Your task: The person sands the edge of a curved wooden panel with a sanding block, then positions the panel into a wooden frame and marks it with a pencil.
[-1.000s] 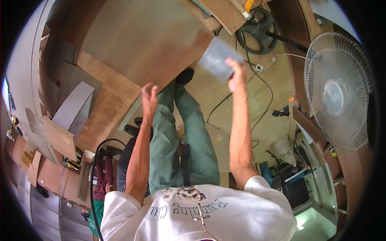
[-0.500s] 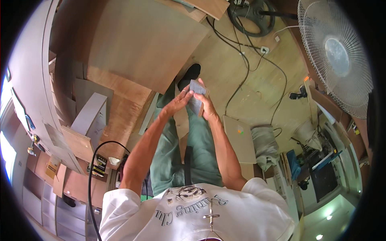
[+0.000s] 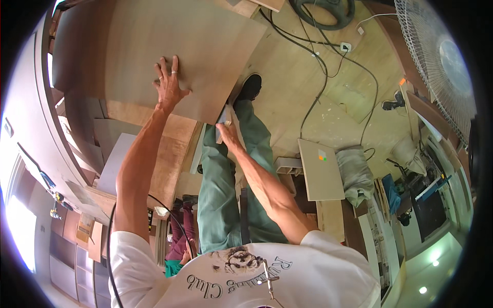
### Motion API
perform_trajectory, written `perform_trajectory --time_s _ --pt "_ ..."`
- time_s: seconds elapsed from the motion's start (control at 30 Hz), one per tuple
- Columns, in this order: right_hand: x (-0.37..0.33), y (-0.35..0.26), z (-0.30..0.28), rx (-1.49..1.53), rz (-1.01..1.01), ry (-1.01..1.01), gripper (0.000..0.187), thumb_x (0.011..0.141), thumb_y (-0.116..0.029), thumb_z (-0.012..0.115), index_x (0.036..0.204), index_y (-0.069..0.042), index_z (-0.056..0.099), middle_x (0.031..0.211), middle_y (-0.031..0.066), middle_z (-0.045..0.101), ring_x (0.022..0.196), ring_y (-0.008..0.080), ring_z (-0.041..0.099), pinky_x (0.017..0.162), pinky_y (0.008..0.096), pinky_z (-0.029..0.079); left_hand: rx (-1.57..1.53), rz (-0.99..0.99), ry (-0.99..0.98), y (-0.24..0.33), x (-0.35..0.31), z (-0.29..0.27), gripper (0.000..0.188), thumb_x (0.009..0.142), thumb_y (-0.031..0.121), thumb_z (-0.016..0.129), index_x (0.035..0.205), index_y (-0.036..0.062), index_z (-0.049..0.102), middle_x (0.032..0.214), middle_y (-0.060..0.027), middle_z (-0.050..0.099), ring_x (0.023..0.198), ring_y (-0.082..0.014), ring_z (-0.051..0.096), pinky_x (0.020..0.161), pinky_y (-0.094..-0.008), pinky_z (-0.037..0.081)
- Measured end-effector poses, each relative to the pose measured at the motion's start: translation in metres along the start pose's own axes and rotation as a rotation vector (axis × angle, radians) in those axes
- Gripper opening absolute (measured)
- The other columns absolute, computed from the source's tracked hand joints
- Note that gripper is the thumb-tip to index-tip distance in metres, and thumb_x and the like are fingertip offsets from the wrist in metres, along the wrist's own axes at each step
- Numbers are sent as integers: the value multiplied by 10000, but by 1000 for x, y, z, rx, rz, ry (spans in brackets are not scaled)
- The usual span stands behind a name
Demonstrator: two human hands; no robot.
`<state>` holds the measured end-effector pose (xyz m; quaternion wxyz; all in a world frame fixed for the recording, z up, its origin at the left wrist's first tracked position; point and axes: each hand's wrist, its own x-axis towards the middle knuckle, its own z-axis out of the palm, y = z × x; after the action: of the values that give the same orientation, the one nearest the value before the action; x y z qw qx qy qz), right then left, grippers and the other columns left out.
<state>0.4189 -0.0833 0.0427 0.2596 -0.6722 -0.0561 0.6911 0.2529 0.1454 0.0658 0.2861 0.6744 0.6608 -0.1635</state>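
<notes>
My left hand (image 3: 171, 91) lies flat on a large brown wooden panel (image 3: 215, 46), its fingers spread. Lower down, my right hand (image 3: 229, 134) grips a sanding block (image 3: 226, 114), a small wooden block with grey abrasive paper round it. That block is up against the panel's near right corner edge; my fingers and the tilt partly hide it. Beneath the panel is a lighter wooden board (image 3: 154, 154), with a pale grey board (image 3: 117, 161) beside it.
Black cables (image 3: 324, 77) trail over the floor on the right. A standing fan (image 3: 436, 61) with a round base (image 3: 328, 23) is at the far right. A beige board (image 3: 321, 174) leans beside a grey sack (image 3: 354, 172). Another person in maroon trousers (image 3: 178, 233) is at lower left.
My left hand has let go of the sanding block and moved up and left onto the panel. My right hand has carried the block down and left to the panel's edge.
</notes>
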Motion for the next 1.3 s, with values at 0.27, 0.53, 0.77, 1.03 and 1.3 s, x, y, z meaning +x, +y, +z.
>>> perform_trajectory --time_s 0.27,0.53,0.77,1.03,1.3 --pt "69 -110 6 129 -282 180 165 834 -188 609 797 -32 567 672 -10 529 527 119 467 529 306 418 -44 -39 -13 -12 0 6 1312 526 186 939 1550 254 122 1601 -190 -12 1447 -496 45 957 -766 362" --pt "48 -79 20 90 15 209 304 808 -176 628 1068 -35 563 890 21 579 802 121 557 680 322 458 -35 -31 9 -18 0 8 1332 517 210 942 1549 264 102 1597 -197 20 1446 -496 57 938 -784 362" --pt "63 -85 9 -4 -133 148 513 797 -108 535 1274 27 404 1066 122 534 887 194 536 775 363 454 -38 -41 -11 -11 2 8 1324 518 216 940 1547 263 109 1597 -189 24 1448 -493 51 949 -786 351" --pt "132 -266 -34 68 -396 76 203 829 -253 635 761 -79 554 717 -6 522 648 137 520 578 327 447 6 -44 7 -15 7 8 1355 489 233 945 1548 266 99 1598 -185 21 1454 -479 46 952 -782 360" --pt "102 -180 -6 -52 -230 213 195 800 -151 601 966 -58 559 836 18 547 756 134 536 681 332 472 19 -65 -36 -19 7 -3 1329 513 245 938 1547 253 103 1600 -184 21 1456 -475 45 950 -776 370"
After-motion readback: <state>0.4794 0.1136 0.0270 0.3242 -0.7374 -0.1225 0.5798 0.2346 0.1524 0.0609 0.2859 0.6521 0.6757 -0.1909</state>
